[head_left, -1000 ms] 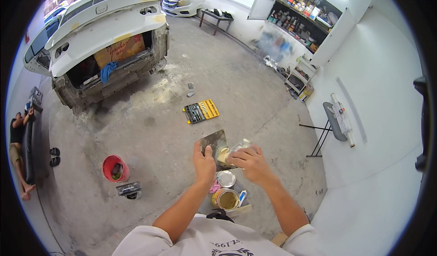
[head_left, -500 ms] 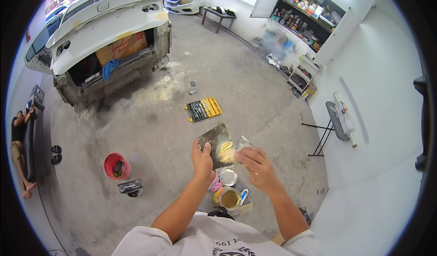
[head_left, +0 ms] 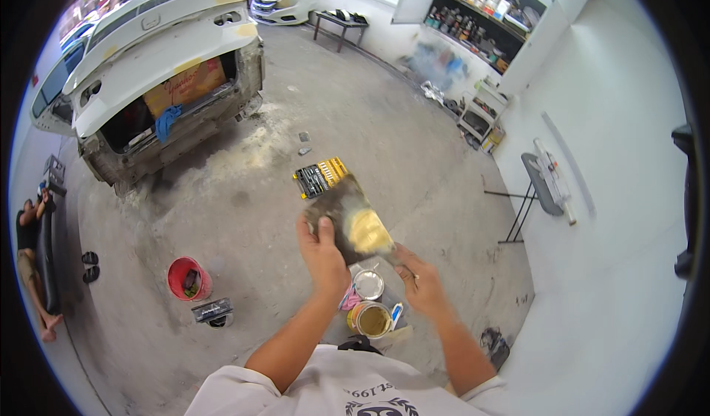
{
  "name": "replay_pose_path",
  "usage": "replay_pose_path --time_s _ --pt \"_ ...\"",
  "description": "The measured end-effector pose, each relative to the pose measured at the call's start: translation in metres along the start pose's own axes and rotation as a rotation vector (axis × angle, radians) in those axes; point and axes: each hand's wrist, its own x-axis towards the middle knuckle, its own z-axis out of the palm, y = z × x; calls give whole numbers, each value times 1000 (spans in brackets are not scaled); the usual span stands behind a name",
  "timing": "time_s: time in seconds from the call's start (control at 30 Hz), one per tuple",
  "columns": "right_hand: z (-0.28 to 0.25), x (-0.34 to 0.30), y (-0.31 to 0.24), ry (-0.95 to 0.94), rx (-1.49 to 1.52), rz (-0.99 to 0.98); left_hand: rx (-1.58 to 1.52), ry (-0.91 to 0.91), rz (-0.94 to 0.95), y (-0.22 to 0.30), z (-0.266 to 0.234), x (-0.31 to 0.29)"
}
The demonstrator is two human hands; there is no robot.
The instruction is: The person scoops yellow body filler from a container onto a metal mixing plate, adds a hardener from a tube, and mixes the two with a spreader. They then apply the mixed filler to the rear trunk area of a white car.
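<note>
My left hand (head_left: 324,257) grips a dark, flat mixing board (head_left: 334,205) by its left edge, thumb on top. A mass of pale yellow putty (head_left: 370,231) lies spread on the board's right half. At the board's lower right corner my right hand (head_left: 420,283) is closed on a putty spreader, whose blade is blurred and mostly hidden against the putty. Below the board stand an open tin of brownish-yellow paste (head_left: 373,320) and a round tin with a pale lid (head_left: 368,284), with a pink cloth (head_left: 347,298) beside them.
A yellow-and-black socket set (head_left: 318,179) lies beyond the board. To the left are a red bucket (head_left: 177,272) and a black sanding block (head_left: 213,310). A white car (head_left: 159,35) with its rear stripped stands far left. Another person (head_left: 29,231) is at the left wall.
The spreader has gone from above the putty to the board's lower right corner. The putty is now flatter and wider. The board has tilted and shifted slightly away and up.
</note>
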Motion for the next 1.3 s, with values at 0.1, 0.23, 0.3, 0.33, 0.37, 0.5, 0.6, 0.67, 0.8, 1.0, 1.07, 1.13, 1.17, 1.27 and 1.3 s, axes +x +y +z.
replay_pose_path --time_s 0.1,0.23,0.3,0.33,0.37,0.5,0.6,0.67,0.8,1.0,1.07,1.13,1.17,1.27,1.3 --pt "-22 2 10 -124 -233 -8 -118 -135 -55 23 -8 14" --pt "-46 4 22 -1 -127 48 -159 -181 -279 46 -9 4" --pt "-48 4 22 -16 -137 10 -75 -166 -376 47 -5 -15" --pt "-47 5 21 -14 -135 -3 -77 -181 -399 45 -2 -26" --pt "-45 5 19 -17 -125 1 -14 -148 -443 40 1 -35" --pt "-37 9 10 -23 -100 -13 -12 -211 -585 23 5 -61" --pt "-29 11 4 15 -299 -138 -17 -186 -578 14 11 -72" --pt "-20 10 1 32 -353 -110 6 -182 -555 12 18 -74" --pt "-12 1 -1 -62 -460 -86 54 -38 -518 14 28 -68" --pt "-43 -6 11 17 -44 217 -34 -61 -359 29 10 -39" --pt "-49 -9 13 42 100 150 -1 -71 -414 32 7 -33" --pt "-48 -11 13 -21 371 42 13 -111 -487 34 7 -30" --pt "-47 -13 13 -42 508 8 -1 -158 -481 35 7 -31" --pt "-45 -16 14 -151 687 27 5 -250 -532 40 7 -39" --pt "-46 -16 15 -204 685 123 23 -304 -553 42 6 -42"
